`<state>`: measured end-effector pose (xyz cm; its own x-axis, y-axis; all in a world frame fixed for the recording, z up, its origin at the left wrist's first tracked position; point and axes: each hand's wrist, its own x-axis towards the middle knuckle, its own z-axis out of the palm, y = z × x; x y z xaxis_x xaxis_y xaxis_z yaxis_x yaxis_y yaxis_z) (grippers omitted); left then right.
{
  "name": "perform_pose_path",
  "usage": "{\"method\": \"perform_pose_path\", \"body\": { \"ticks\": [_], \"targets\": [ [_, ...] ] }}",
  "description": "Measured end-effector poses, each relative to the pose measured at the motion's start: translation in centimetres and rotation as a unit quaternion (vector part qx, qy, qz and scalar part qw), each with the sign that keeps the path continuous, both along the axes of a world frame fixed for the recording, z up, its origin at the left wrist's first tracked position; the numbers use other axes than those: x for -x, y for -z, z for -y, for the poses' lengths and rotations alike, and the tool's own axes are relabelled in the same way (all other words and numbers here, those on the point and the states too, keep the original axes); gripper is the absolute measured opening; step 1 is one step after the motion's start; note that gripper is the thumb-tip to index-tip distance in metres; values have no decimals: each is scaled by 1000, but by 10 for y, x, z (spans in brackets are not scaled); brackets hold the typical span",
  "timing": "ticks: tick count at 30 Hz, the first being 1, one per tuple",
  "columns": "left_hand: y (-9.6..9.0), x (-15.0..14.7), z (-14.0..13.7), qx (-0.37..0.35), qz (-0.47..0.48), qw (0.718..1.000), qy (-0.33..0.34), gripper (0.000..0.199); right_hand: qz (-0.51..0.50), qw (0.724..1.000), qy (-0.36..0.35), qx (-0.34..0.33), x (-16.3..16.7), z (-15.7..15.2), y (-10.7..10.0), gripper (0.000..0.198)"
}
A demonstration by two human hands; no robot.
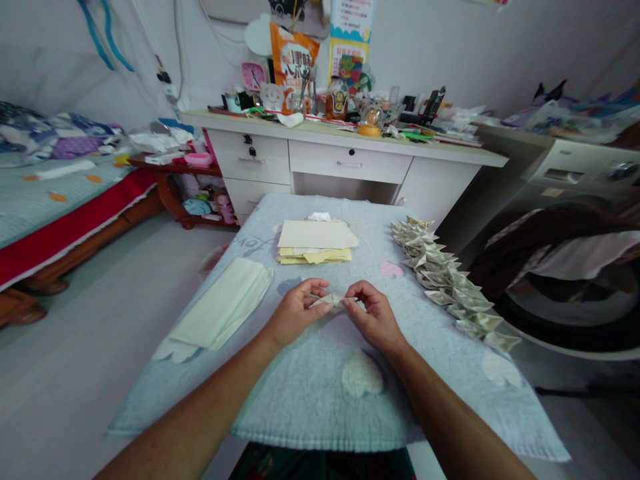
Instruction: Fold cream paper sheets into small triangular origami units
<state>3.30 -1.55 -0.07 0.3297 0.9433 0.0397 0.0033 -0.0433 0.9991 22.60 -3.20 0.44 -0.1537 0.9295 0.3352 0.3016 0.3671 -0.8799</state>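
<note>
A small pale folded paper piece (334, 300) is held between my two hands, above the middle of the cloth-covered table (310, 387). My left hand (303, 308) pinches its left end between thumb and fingers. On the other side, my right hand (371, 312) grips the right tip the same way. Just beyond my hands lies a stack of cream and yellow paper sheets (315, 235). To the left, another pile of pale green paper (223, 300) rests at a slant. Rows of folded pointed paper pieces (450, 280) line the table's right side.
A white desk (345, 160) with drawers stands against the wall, crowded with an orange snack bag (293, 67), a jar (337, 100) and other items. To the right is a front-loading washing machine (575, 180). At the left are a bed (65, 193) and a low wooden shelf (175, 167).
</note>
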Motion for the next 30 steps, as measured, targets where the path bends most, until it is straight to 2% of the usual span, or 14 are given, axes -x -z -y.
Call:
{"method": "perform_pose_path", "body": {
  "ticks": [4,7,9,12,17,20,22,24,26,30],
  "targets": [
    [2,1,-2,1,8,999,-35,38,9,1000,-12,21,3,1,3,15],
    [3,2,-4,-34,-36,997,-53,40,5,1000,-3,28,5,3,3,16],
    [4,2,-5,-62,-73,994,-51,33,3,1000,0,29,6,3,2,16],
    [3,2,-4,-75,-108,990,-46,18,4,999,-29,35,8,4,2,12],
    [1,-2,1,-94,-137,985,-46,15,4,994,-81,70,12,5,3,8],
    [0,-5,5,-133,-178,968,-115,30,5,994,-64,93,14,4,5,9],
    [-2,-6,7,-178,-214,949,-149,27,-6,994,-46,97,15,3,6,10],
    [-2,-7,8,-228,-240,936,-123,12,-20,994,-38,99,15,2,8,11],
    [-2,-7,9,-253,-241,934,-73,5,-33,993,-48,100,14,1,9,12],
    [0,-8,8,-237,-184,954,-20,19,-44,989,-92,108,13,1,10,15]
  ]
}}
